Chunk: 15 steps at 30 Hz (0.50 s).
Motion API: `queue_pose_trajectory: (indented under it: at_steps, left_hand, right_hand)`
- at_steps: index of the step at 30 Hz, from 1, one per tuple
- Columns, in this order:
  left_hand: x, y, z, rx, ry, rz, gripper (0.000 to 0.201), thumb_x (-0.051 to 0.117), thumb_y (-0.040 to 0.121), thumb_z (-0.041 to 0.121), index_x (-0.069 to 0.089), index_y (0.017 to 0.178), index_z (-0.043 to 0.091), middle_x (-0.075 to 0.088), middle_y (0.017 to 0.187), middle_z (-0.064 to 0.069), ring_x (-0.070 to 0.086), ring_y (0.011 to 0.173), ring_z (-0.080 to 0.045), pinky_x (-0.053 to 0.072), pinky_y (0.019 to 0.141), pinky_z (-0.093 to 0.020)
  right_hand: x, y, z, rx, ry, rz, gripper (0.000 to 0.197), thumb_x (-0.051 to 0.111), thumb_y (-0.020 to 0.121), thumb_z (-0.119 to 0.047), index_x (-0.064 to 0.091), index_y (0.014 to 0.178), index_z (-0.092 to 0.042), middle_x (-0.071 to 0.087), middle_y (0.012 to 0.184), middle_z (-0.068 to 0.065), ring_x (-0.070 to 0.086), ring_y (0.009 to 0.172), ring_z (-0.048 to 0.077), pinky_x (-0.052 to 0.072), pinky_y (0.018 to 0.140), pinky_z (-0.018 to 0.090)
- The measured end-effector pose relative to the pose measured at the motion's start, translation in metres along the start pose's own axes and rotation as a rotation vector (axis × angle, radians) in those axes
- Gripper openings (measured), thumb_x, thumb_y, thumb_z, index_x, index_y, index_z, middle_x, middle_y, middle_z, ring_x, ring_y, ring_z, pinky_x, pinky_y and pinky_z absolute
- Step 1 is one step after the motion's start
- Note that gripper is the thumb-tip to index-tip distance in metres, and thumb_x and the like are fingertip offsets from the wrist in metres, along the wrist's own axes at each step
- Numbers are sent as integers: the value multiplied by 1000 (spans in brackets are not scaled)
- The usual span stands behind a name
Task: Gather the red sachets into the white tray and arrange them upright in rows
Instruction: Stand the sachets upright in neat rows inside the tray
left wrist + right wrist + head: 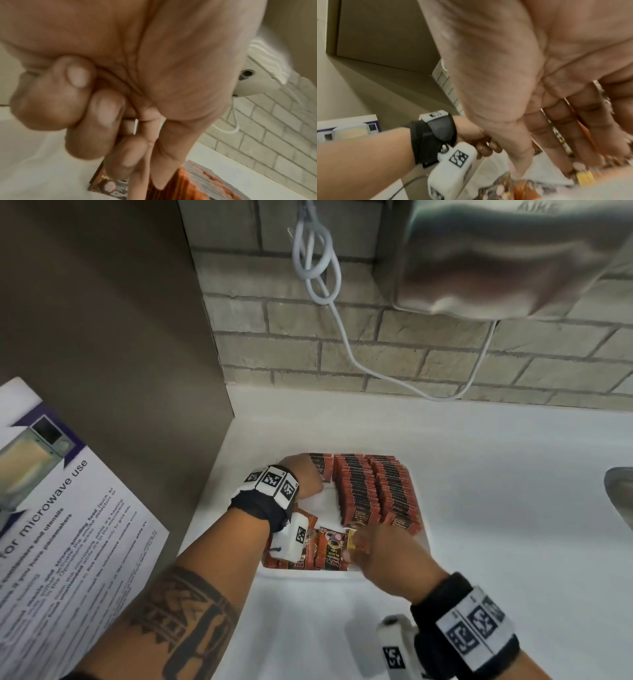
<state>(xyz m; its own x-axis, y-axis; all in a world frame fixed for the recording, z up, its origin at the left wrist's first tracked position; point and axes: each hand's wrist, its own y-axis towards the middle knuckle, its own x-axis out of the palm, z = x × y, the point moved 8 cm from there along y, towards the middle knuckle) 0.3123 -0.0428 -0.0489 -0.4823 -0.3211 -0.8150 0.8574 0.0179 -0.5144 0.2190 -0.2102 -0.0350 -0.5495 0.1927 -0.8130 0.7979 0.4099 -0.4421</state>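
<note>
Head view first: white tray (423,546) sitting on the white table (513,508), mostly filled already. Two tidy upright rows of red sachets (363,491) along the right and middle, plus a short upright stack (322,468) at the far left corner. Loose sachets (329,549) lying flat in the near-left corner, long axes pointing roughly away from the body, faces up.

Left hand (303,474) parked at that far-left stack, fingers (75,75) curled in; looks like bracing or pinching the stack from the near side, but can't tell for sure if anything's actually held. Right hand (380,553) down on the loose pile at the near edge, fingers (556,132) mostly straight and spread onto the flat sachets, blurry at the tips, so can't tell whether one is pinched yet.

Key relation, probably: loose pile right under the right fingers, open gap in the left column lying just beyond it, toward the left hand. So right hand clearly nearer the pickup, left hand nearer the drop spot. Next bit likely needs tipping a flat sachet up on its short edge and sliding it against the stack.

Also around: microwave notice sheet (68,508) at left, white cable (318,268) on the brick wall.
</note>
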Motion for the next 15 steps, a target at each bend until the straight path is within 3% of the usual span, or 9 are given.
queue_pose_trajectory:
  at_steps: [2,5,7,9,15]
  left_hand:
    - [10,-6,7,27,17,-29,33,56,97,29,70,105,1,64,94,-5,61,88,-19,51,75,-30]
    - [28,-16,20,68,82,-76,34,60,95,29,70,116,4,70,108,-5,65,98,-21,55,87,-34]
    - [37,-21,27,103,159,-95,37,61,95,30,67,124,7,68,121,-6,64,109,-23,53,97,-37]
    - [44,-24,29,115,200,-102,39,65,94,33,67,125,9,67,123,-5,63,111,-23,52,99,-38]
    - [59,-27,29,99,191,-116,34,72,88,34,73,112,10,73,109,-4,68,100,-23,56,94,-39]
  right_hand:
    - [17,2,4,22,-36,6,33,52,96,-53,59,96,-21,57,93,-4,60,89,17,47,72,28]
    - [35,5,12,92,-61,1,60,41,93,-68,55,123,-19,55,121,1,56,112,23,47,97,42]
    - [39,6,13,117,-67,1,69,36,93,-71,47,137,-18,50,138,3,49,127,25,40,104,46]
    - [41,7,11,111,-63,-5,70,34,94,-70,45,139,-18,48,140,3,47,129,25,37,103,47]
    - [44,5,4,77,37,-9,45,40,96,-64,55,112,-26,57,115,-5,56,107,21,36,90,43]
